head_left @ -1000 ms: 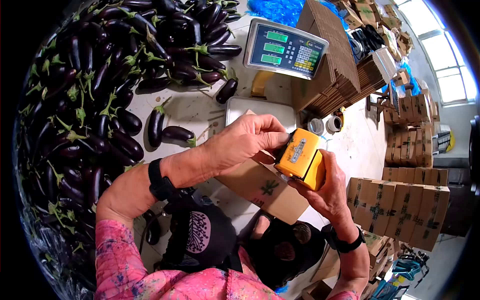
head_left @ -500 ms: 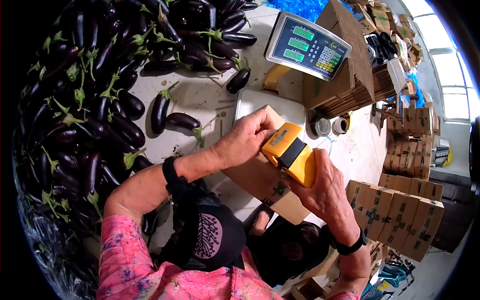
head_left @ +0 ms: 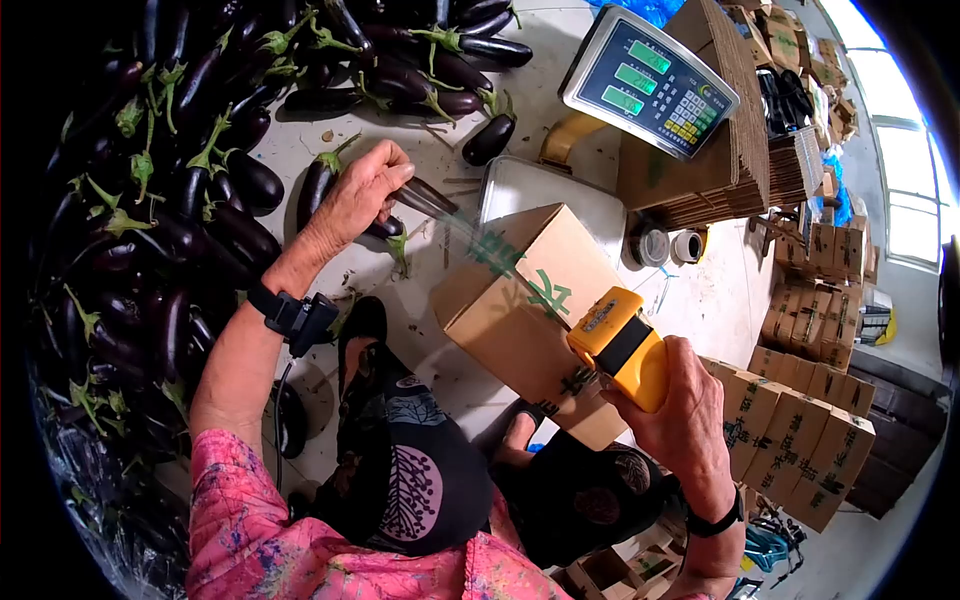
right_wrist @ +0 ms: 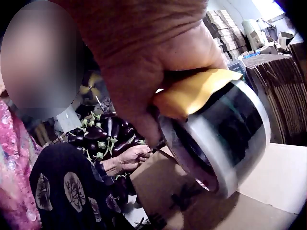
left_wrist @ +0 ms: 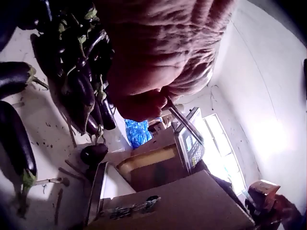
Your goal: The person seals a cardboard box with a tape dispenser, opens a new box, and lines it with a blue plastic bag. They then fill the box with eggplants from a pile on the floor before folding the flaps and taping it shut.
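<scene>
My left hand (head_left: 362, 192) pinches the free end of a clear packing tape strip (head_left: 468, 232) with dark green print. From there the strip stretches over a cardboard box (head_left: 505, 335) to a yellow tape dispenser (head_left: 645, 375), which my right hand (head_left: 682, 415) grips above the box's near right end. In the right wrist view the wide tape roll (right_wrist: 235, 127) shows below that palm. The box stands tilted in front of my knees, close to the scale's pan. Beyond my left fingers lie a few loose eggplants (head_left: 490, 138).
A large heap of eggplants (head_left: 190, 250) covers the floor at left. The scale display (head_left: 650, 85) stands at the back, beside stacked flat cartons (head_left: 700, 160). Two tape rolls (head_left: 688, 247) lie right of the pan. Packed boxes (head_left: 780, 430) are piled at right.
My left hand has moved away to the upper left, drawing tape out of the dispenser across the box. The right hand with the dispenser has moved slightly down and right.
</scene>
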A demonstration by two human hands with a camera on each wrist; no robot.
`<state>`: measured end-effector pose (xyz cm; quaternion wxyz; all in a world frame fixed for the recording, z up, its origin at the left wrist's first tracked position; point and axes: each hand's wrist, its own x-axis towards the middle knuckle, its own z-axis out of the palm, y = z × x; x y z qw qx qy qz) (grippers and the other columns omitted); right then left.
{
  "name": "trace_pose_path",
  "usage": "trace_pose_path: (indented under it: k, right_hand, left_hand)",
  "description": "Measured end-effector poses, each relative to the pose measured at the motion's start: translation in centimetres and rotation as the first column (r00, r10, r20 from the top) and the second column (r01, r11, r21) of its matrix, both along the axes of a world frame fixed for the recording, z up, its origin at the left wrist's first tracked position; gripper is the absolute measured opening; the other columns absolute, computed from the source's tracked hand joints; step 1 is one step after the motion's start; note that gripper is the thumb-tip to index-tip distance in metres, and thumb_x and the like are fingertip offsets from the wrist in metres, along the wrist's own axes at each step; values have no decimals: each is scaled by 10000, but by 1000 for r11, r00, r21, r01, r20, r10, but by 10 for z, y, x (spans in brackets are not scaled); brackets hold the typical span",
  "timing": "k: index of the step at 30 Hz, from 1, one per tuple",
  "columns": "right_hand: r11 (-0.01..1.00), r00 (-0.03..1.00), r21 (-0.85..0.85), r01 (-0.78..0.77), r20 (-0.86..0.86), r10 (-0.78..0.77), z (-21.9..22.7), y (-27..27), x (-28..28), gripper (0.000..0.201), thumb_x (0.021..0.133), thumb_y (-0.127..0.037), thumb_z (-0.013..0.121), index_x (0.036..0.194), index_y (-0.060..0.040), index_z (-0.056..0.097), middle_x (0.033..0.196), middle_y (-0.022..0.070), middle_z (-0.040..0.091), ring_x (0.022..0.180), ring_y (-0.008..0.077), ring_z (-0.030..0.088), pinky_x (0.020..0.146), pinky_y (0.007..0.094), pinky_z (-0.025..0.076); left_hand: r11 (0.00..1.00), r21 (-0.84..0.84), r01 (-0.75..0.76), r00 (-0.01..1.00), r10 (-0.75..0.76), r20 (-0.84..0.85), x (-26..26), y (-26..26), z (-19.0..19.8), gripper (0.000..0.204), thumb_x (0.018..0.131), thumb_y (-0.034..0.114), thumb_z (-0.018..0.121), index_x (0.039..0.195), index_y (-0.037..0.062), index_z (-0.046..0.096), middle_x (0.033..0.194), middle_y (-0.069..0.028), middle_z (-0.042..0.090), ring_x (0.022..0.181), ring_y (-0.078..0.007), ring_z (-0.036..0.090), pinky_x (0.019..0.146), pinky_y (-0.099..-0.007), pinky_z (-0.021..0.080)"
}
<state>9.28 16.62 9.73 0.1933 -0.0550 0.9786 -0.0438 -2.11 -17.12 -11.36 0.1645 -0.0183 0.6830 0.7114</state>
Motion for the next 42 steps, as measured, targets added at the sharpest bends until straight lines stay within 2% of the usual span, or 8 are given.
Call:
trace_pose_path:
  k: [13, 24, 27, 34, 37, 38, 39, 42]
  right_hand:
    - [997, 998, 49, 55, 14, -56, -14, -5, 1, 551, 732, -320, 839, 1031, -19, 487, 875, 196, 602, 780, 415, 636, 654, 470, 517]
    - [998, 999, 38, 41, 15, -41, -17, -9, -8, 557, 745, -311, 838, 1054, -26, 472, 875, 189, 610, 787, 409, 640, 645, 460, 525]
    - [999, 1000, 50, 18, -1, -18, -24, -8, -9, 540, 749, -298, 838, 1041, -32, 470, 848, 191, 612, 762, 415, 641, 640, 457, 525]
    - [998, 1000, 67, -14, 21, 13, -33, -7, -12, 533, 761, -316, 828, 1025, -30, 463, 846, 196, 604, 766, 425, 632, 626, 466, 512]
    - [998, 1000, 64, 4, 26, -6, -35, -11, -14, 535, 762, -328, 826, 1015, -29, 462, 856, 187, 593, 772, 419, 627, 624, 469, 508]
    - [998, 1000, 60, 5, 25, -7, -36, -11, -13, 531, 760, -322, 828, 1013, -31, 463, 851, 185, 593, 768, 419, 627, 624, 469, 508]
    - [998, 1000, 58, 9, 22, -10, -37, -11, -13, 526, 758, -316, 830, 1011, -33, 465, 846, 183, 593, 764, 418, 627, 624, 469, 509]
    - [999, 1000, 26, 25, 4, -25, -37, -12, -12, 529, 741, -283, 841, 1036, -33, 480, 842, 189, 609, 762, 421, 639, 639, 458, 525]
  left_hand:
    - [982, -138, -126, 961, 86, -262, -4, 30, -47, 186, 1003, 226, 526, 941, 53, 497, 690, 53, 426, 565, -30, 400, 486, -220, 345]
    - [960, -194, -202, 903, 105, -417, -8, 30, -59, 212, 998, 207, 519, 940, 5, 502, 705, -22, 473, 661, -106, 443, 613, -291, 406]
    - [960, -193, -202, 930, 126, -346, -4, 45, -73, 214, 992, 209, 521, 951, 0, 505, 726, -63, 505, 697, -141, 483, 652, -324, 435]
    - [960, -277, -43, 975, -20, -221, 18, 93, -116, 208, 982, 224, 544, 997, 21, 505, 830, -178, 620, 796, -380, 617, 726, -409, 488]
    - [935, -355, -13, 960, -87, -265, 18, 103, -125, 164, 981, 204, 526, 983, 41, 511, 815, -192, 601, 818, -401, 622, 721, -430, 485]
    - [955, -289, 60, 973, -121, -198, 22, 107, -128, 128, 965, 168, 523, 946, 41, 518, 888, -185, 580, 839, -403, 611, 726, -436, 479]
    - [905, -403, 138, 896, -288, -339, 23, 111, -130, 76, 934, 106, 514, 917, 32, 522, 953, -180, 530, 849, -398, 610, 719, -449, 481]
    - [851, -505, 141, 781, -409, -472, 24, 113, -142, 79, 903, 64, 501, 945, 53, 567, 992, -161, 493, 796, -386, 619, 682, -453, 503]
